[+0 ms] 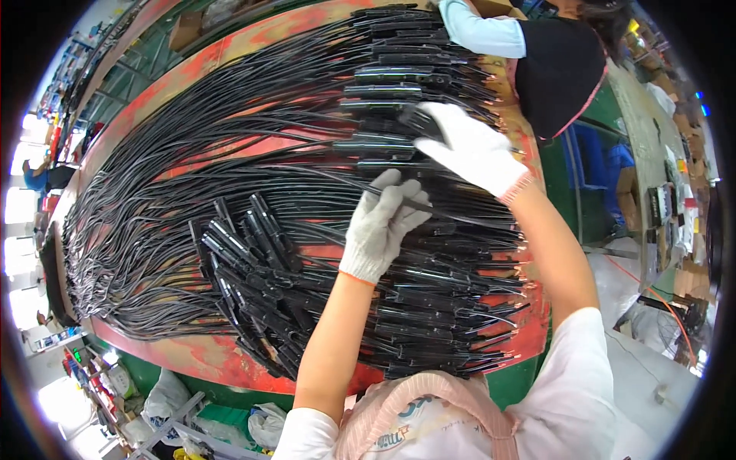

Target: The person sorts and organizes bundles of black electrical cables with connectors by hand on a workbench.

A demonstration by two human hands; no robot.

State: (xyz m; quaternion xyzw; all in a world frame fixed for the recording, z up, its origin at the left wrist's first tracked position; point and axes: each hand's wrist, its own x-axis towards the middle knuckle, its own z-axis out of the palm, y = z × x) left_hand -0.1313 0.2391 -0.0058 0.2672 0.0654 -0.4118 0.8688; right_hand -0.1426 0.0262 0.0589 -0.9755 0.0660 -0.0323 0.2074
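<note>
Both my hands wear white knit gloves over a mass of black cables (176,115). My left hand (379,226) is closed, its fingers curled round a black cable that passes across the row. Farther right and farther away, my right hand (471,146) has its thumb apart from its fingers, with nothing plainly gripped. Its fingertips are over the black plastic housings (383,90), which lie side by side along the cables; whether they touch one is unclear. Short wire ends stick out at the housings' right side.
A loose heap of black housings (268,287) lies to the left of my left forearm. Everything rests on a worn red tabletop (207,356). At the far right edge stands another person (556,73) in a dark apron, one pale-blue sleeve over the table. Blue crates (586,157) stand beyond.
</note>
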